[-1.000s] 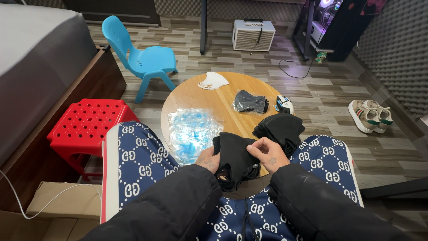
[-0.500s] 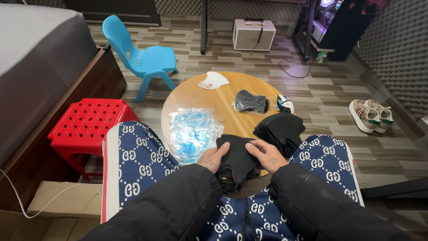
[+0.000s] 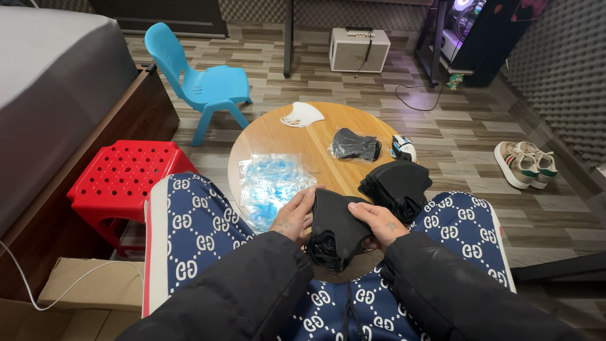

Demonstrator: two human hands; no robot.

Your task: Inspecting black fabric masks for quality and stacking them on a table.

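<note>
A bundle of black face masks (image 3: 334,227) sits at the near edge of the round wooden table (image 3: 303,136), over the lap. The left hand (image 3: 293,215) and the right hand (image 3: 377,222) close on its two sides, squaring the bundle; this looks like gathering and evening the pile. A larger stack of black masks (image 3: 398,183) lies at the near right edge, clear plastic bags (image 3: 271,183) at the near left.

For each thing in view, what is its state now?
Left hand: grips the black mask.
Right hand: grips the same mask.
Black mask: folded, held over the lap.
Mask stack: piled on the round table.
Clear bags: empty, crumpled.
Bagged mask: sealed, lying flat.
</note>
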